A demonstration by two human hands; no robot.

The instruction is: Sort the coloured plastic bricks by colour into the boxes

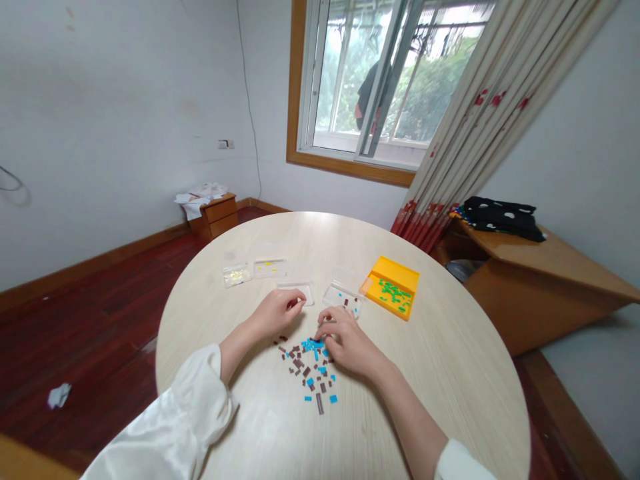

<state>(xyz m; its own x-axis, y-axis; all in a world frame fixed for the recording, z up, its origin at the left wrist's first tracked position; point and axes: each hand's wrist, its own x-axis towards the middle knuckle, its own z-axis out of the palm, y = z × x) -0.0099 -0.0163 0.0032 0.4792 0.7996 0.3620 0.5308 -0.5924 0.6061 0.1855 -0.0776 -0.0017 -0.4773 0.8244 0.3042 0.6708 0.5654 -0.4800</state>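
Observation:
A loose pile of small brown building bricks (299,363) and blue building bricks (313,345) lies on the table in front of me. My right hand (347,337) reaches over the pile's upper right edge, its curved fingers apart and the fingertips at the bricks. To the upper left of the pile, my left hand (280,312) has thumb and fingers pinched together; whatever may be between them is too small to make out. Just beyond it is a clear plastic tray (306,293), partly covered by that hand. Another clear tray (330,291), beyond my right hand, holds a few blue and brown bricks.
Right of the trays lies an open yellow case (393,269) with green bricks. At the left stand a clear box (257,272) with a few yellow pieces and a small container (231,283) of pale pieces. The round table (425,400) has a curved edge.

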